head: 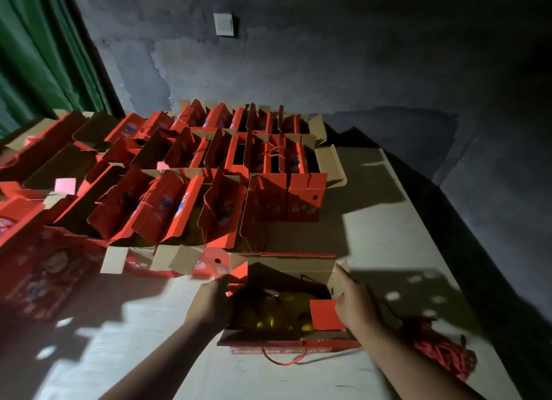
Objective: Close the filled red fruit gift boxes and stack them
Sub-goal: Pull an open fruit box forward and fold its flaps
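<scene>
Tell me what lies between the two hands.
In the head view, the open box lies between the left hand and right hand. Yellow fruit shows inside, and a red flap stands by the right hand.

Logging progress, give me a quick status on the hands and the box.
Left hand and right hand each grip an end flap. Red gift box open, yellow fruit inside. Red cord bundle lies beside it.
</scene>
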